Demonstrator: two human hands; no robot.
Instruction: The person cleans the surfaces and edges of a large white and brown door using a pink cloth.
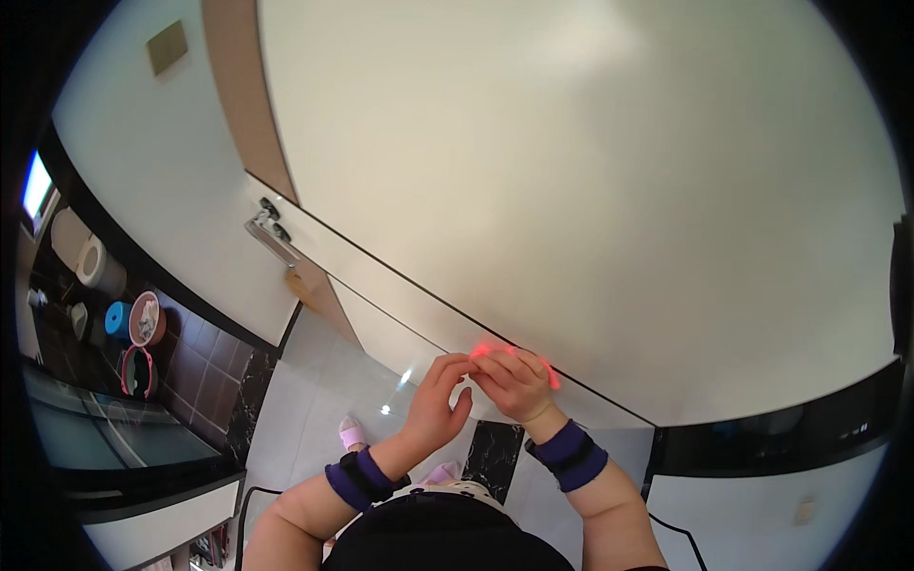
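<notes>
A broad white panel [571, 200] fills most of the view, with a thin dark line along its lower edge. My left hand [439, 403] is beside this edge, its fingers bent towards my right hand and its thumb apart, with nothing visible in it. My right hand [513, 385] has its fingers curled against the white strip below the dark line. Red light glows around its knuckles and on the panel. The fingertips of both hands meet or overlap, and whatever may be between them is hidden. Purple bands are around both wrists.
A metal fitting with black round parts [270, 221] sits on the white strip at left. Through a doorway are a toilet [91, 260], a blue stool [118, 319], a pink basin [146, 321] holding cloth and a bucket [138, 372]. Grey floor tiles [307, 385] lie below.
</notes>
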